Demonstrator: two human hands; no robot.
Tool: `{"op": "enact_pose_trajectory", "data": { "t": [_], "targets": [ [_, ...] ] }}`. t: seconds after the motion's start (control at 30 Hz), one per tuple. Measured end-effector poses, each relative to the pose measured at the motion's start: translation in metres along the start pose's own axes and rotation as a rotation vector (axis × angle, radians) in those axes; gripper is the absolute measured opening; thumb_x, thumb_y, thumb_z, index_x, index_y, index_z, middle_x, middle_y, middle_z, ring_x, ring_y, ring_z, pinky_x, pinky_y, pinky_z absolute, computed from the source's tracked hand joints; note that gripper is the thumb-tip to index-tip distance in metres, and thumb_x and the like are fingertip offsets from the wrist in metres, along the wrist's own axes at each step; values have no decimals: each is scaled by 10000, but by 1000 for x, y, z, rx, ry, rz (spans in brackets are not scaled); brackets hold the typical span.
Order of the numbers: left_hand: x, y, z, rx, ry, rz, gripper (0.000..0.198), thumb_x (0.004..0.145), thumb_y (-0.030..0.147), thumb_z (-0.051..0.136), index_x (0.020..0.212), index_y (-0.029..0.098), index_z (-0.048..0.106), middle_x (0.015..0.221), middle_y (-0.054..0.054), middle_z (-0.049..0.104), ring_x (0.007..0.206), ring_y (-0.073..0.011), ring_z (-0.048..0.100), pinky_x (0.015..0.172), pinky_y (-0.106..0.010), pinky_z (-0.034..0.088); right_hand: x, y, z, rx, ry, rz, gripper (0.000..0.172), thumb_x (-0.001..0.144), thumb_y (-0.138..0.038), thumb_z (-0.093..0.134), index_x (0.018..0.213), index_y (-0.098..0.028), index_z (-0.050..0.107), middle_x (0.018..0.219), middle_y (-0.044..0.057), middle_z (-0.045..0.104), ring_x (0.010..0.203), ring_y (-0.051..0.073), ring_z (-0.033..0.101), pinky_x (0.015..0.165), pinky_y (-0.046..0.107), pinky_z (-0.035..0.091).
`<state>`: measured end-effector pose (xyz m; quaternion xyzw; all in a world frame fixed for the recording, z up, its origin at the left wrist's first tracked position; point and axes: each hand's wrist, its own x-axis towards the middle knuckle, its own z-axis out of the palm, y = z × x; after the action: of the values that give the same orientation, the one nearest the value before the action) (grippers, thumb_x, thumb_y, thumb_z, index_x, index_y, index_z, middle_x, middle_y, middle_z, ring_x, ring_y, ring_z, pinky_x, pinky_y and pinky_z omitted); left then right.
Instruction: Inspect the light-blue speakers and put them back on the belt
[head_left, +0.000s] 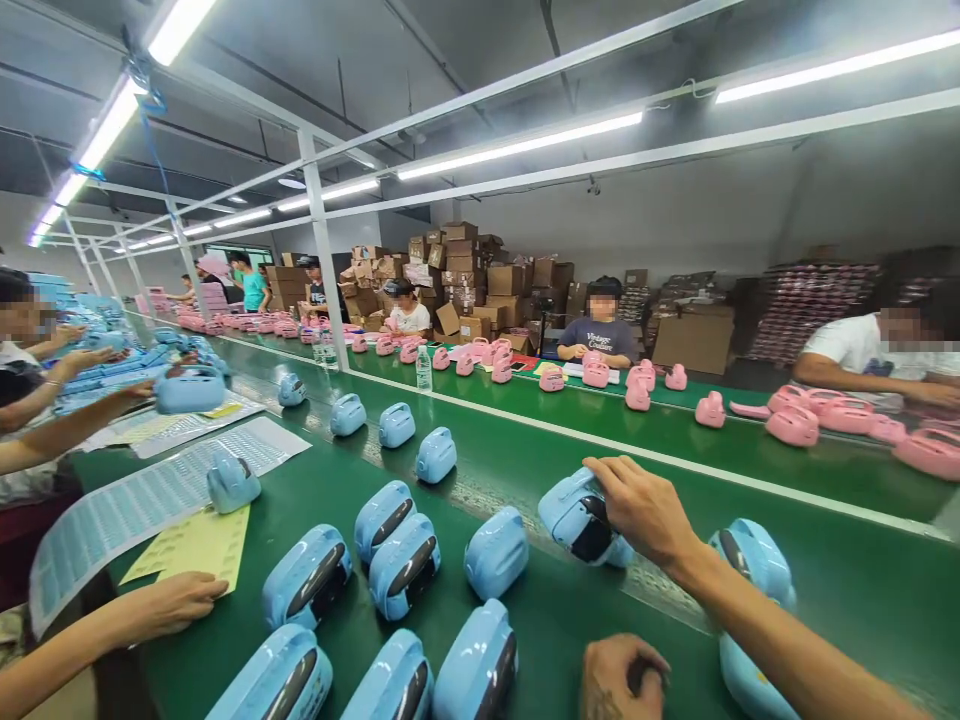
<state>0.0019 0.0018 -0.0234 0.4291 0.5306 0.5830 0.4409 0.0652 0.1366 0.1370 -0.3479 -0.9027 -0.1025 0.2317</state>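
Observation:
My right hand (645, 510) reaches in from the lower right, its fingers closed over the top handle of a light-blue plastic casing (574, 515) with a dark glossy panel. That casing is tilted on the strip along the green worktop. At the bottom edge is my left hand (622, 678), fingers curled; a dark patch shows between them, and I cannot make out whether it is an object. Left of my hands a plain-sided blue casing (496, 553) stands among several others. Partly behind my right forearm are further blue casings (754, 560).
A co-worker's hand (169, 605) rests at left by yellow sheets (202, 550) and a curling sticker sheet (157, 510). Another hand holds a blue casing (190, 390). Blue casings (396, 426) line the belt. Opposite, people sit behind pink casings (793, 424). A white post (326, 270) stands mid-line.

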Motion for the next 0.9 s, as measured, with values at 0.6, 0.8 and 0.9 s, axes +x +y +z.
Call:
{"op": "enact_pose_trajectory", "data": {
  "t": [0.6,0.8,0.9],
  "targets": [
    [-2,41,-19,-1085,-152,-428,464,838,539,709,1157,203,722,1209,-150,744,1222,-451,610,1052,-723,392,-148,57,-50,202,-435,290,718,677,-134,726,1382,-148,587,1319,182,652,1171,364,630,965,420,500],
    [5,31,-22,-1090,-174,-419,437,857,570,662,1125,235,744,1177,-133,762,1153,-430,662,1048,-745,381,-162,56,-35,162,-529,254,722,593,-61,713,1286,-252,646,1222,125,674,1067,346,658,879,402,509],
    [5,32,-20,-1072,-178,-419,406,857,574,659,1021,222,780,1124,-134,780,1059,-408,710,1046,-736,386,-159,64,-41,221,-507,294,679,613,-97,725,1266,-270,655,1177,100,688,1092,347,638,877,403,503]
  ]
}}
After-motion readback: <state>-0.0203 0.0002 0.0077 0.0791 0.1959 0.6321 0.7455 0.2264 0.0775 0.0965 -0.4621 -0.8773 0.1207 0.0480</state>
